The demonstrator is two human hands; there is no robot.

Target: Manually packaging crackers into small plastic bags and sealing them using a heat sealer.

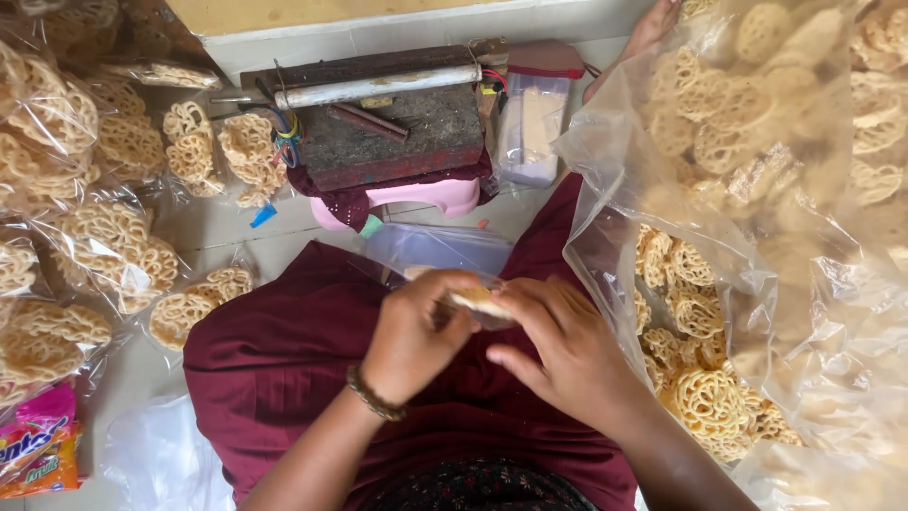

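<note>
Pinching a thin cracker (478, 301) over the lap, the left hand (416, 336) and right hand (558, 345), both closed on it, could snap it if squeezed too hard.

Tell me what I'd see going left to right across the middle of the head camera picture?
Small sealed bags of lacy crackers → left hand → small clear bag with a cracker, held by both hands → right hand → big open plastic bag of crackers.
</note>
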